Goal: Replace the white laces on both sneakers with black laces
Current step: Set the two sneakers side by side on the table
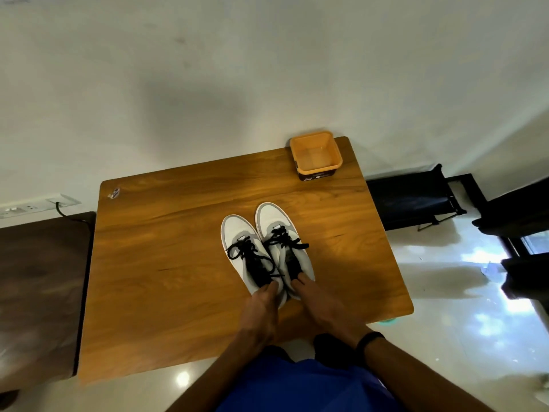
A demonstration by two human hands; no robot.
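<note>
Both sneakers (267,251) are already wearing black laces (252,254); the left hand (261,310) and right hand (323,304) are gripping their heels near the bench's (148,263) front edge, likely squaring the pair to finish.

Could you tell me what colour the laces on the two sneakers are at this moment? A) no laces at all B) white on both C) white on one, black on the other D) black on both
D: both the left sneaker and the right sneaker show black laces tied over their tongues.
</note>
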